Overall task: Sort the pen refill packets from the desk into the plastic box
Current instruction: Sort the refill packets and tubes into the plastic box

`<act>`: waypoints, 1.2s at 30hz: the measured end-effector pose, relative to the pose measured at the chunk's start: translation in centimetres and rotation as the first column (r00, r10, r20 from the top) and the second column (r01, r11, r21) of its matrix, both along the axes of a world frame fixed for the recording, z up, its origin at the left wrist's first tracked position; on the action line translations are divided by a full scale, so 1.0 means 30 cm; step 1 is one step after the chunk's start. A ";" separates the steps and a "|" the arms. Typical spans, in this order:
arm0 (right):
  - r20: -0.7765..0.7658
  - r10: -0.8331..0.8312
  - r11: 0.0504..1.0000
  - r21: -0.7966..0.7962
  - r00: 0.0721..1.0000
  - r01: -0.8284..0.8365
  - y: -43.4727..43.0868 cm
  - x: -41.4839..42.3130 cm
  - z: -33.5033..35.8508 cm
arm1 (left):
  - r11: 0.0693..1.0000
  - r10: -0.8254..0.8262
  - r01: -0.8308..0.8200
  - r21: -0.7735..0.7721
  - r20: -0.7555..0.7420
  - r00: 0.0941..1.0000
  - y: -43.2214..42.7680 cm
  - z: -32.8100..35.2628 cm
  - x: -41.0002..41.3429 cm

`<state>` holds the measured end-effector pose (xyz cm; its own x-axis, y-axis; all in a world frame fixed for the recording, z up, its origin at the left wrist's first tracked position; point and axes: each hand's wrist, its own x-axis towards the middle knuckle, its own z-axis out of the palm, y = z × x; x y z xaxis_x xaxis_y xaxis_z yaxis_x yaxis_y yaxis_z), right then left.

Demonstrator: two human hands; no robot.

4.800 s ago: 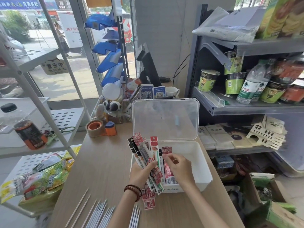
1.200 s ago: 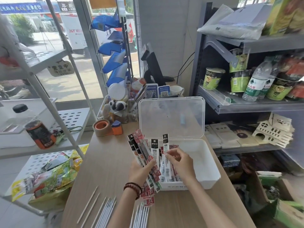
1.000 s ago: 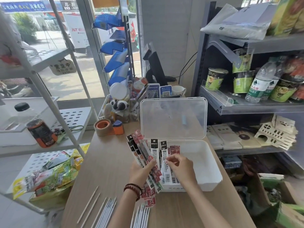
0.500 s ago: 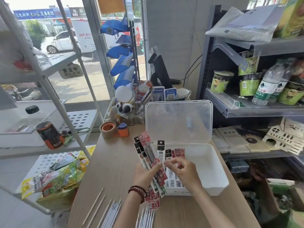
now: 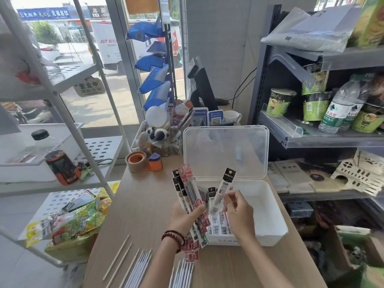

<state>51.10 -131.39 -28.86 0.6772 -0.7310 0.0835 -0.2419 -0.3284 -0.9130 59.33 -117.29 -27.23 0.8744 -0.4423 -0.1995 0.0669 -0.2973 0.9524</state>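
Shop surface point(image 5: 145, 204): left hand point(image 5: 182, 219) grips a fan of packets point(image 5: 190, 196); right hand point(image 5: 239, 213), at three o'clock, pinches one light, floppy packet point(image 5: 223, 190) mid-length above the box point(image 5: 270, 217).

1. Right two-thirds of my plastic box point(image 5: 268, 206) bare, open from above.
2. Raised lid point(image 5: 225, 151) walls off the back.
3. Stacked packets point(image 5: 218, 225) crowd its left end.
4. Tape dispenser point(image 5: 143, 162) far-left, well clear.

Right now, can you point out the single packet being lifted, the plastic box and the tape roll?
Single packet point(image 5: 223, 190), head view: middle of its clear sleeve.
Plastic box point(image 5: 276, 213), head view: its white right wall.
Tape roll point(image 5: 136, 162), head view: its tan outer side.
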 end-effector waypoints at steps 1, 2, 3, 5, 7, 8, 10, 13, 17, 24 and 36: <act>-0.019 -0.019 0.999 -0.029 1.000 0.018 -0.001 -0.001 -0.003 | 1.000 -0.003 0.003 -0.007 0.004 1.000 0.000 -0.001 0.002; -0.054 -0.024 0.998 -0.063 0.998 0.020 -0.002 -0.001 -0.004 | 1.000 -0.006 0.006 -0.019 0.010 1.000 0.000 0.001 0.002; -0.094 -0.015 0.996 -0.094 0.995 0.006 -0.002 0.000 -0.007 | 1.000 -0.011 0.011 -0.027 0.015 1.000 0.000 -0.001 0.002; -0.185 0.022 0.989 -0.142 0.983 -0.049 -0.005 0.005 -0.016 | 0.999 -0.020 0.021 -0.037 0.016 1.000 0.000 0.001 0.001; -0.289 0.041 0.977 -0.189 0.957 -0.100 -0.005 0.011 -0.024 | 0.999 -0.014 0.015 -0.047 0.016 1.000 -0.001 -0.003 0.001; -0.326 0.039 0.972 -0.208 0.945 -0.112 -0.004 0.013 -0.028 | 0.999 -0.003 0.004 -0.048 0.014 1.000 0.000 0.000 0.000; -0.366 0.011 0.967 -0.231 0.931 -0.102 -0.002 0.018 -0.036 | 0.999 0.011 -0.012 -0.040 -0.004 1.000 0.001 -0.005 0.006; -0.382 -0.037 0.973 -0.224 0.923 -0.053 0.000 0.023 -0.042 | 0.999 0.022 -0.023 -0.034 -0.038 0.999 0.004 -0.007 0.014; -0.376 -0.042 0.981 -0.191 0.926 -0.033 -0.001 0.023 -0.050 | 0.999 0.028 -0.029 -0.034 -0.035 0.999 0.005 0.012 0.006; -0.122 0.088 0.983 -0.147 0.989 -0.106 0.007 0.015 -0.027 | 0.999 0.028 -0.029 -0.044 -0.025 0.999 0.002 0.017 -0.003; 0.039 0.232 0.971 0.045 0.972 -0.234 0.016 -0.001 0.023 | 0.983 -0.183 0.183 0.007 0.027 0.983 0.000 0.039 -0.016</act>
